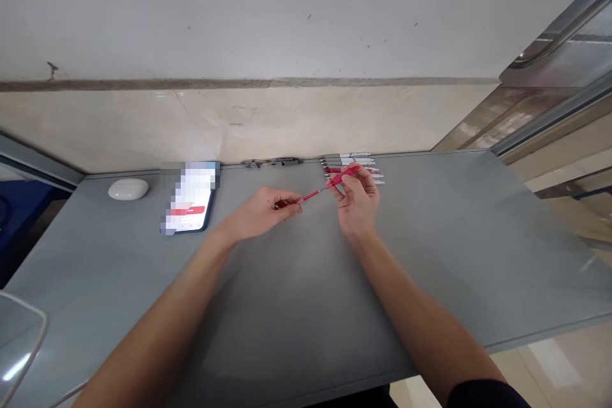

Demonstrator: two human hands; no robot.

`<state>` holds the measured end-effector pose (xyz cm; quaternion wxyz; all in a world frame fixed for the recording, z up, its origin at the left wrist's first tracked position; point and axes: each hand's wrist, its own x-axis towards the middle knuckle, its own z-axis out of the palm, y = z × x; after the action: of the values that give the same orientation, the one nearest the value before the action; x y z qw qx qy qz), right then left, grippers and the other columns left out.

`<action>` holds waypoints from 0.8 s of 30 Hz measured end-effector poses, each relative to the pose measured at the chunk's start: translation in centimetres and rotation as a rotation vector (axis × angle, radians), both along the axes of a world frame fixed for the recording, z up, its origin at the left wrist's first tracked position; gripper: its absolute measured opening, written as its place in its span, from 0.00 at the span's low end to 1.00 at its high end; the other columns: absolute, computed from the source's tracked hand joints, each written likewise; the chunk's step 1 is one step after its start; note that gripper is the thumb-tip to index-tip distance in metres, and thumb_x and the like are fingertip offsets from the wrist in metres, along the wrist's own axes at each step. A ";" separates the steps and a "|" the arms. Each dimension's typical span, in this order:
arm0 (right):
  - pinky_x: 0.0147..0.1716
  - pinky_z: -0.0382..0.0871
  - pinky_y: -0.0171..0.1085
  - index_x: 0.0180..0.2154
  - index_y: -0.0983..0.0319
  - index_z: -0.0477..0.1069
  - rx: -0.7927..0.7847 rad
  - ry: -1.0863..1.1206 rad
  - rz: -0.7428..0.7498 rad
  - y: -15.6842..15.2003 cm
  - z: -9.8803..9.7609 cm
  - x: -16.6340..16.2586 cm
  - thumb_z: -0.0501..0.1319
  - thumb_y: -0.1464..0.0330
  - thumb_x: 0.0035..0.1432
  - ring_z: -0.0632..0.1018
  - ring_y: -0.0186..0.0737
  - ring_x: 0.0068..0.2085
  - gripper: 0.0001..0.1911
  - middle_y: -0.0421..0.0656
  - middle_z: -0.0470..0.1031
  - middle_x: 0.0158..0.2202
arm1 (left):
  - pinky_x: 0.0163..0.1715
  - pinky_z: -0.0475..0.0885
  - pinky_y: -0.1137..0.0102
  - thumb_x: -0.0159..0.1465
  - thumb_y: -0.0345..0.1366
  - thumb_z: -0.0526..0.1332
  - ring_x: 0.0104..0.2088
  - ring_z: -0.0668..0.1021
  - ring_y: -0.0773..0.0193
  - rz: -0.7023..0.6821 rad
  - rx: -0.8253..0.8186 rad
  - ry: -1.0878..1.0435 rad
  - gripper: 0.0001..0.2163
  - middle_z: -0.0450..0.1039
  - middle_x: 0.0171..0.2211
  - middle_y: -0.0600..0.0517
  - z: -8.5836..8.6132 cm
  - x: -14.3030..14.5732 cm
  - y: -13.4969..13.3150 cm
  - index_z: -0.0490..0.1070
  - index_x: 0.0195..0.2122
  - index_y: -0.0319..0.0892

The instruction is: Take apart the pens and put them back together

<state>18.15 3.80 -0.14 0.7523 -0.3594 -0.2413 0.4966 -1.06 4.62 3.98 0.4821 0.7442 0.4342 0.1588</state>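
Observation:
My left hand (pixel 264 210) is closed in a pinch on the lower end of a thin red pen refill (pixel 313 194). My right hand (pixel 357 199) is closed on a red pen barrel (pixel 348 173), and the refill runs up into it. Both hands hover just above the grey table (pixel 296 306) near its far edge. Just behind my right hand lies a row of several pens (pixel 356 166) with red and white parts, partly hidden by my fingers.
A smartphone (pixel 191 199) with a lit screen lies at the left rear of the table. A white oval case (pixel 128 189) sits farther left. Some dark pen parts (pixel 270 162) lie along the back edge by the wall. A white cable (pixel 29 331) curves at the near left corner.

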 end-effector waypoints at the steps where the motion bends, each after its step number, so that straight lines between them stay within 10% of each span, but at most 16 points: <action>1: 0.37 0.78 0.39 0.35 0.56 0.73 0.000 -0.001 0.014 0.0 0.0 -0.1 0.67 0.71 0.48 0.79 0.32 0.34 0.10 0.34 0.74 0.35 | 0.34 0.70 0.69 0.63 0.47 0.56 0.35 0.74 0.62 0.002 -0.016 -0.012 0.15 0.74 0.33 0.52 -0.1 0.0 0.0 0.76 0.39 0.44; 24: 0.38 0.78 0.37 0.34 0.59 0.76 -0.029 -0.005 0.176 -1.1 0.4 -2.3 0.69 0.68 0.47 0.81 0.34 0.35 0.09 0.36 0.79 0.33 | 0.26 0.67 0.73 0.62 0.49 0.59 0.33 0.78 0.63 0.044 -0.163 -0.138 0.16 0.76 0.32 0.50 0.3 -0.5 -1.2 0.75 0.34 0.41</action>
<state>15.81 2.73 0.22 0.6997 -0.3490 -0.2667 0.5634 -1.54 3.44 4.29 0.5663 0.6801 0.4277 0.1840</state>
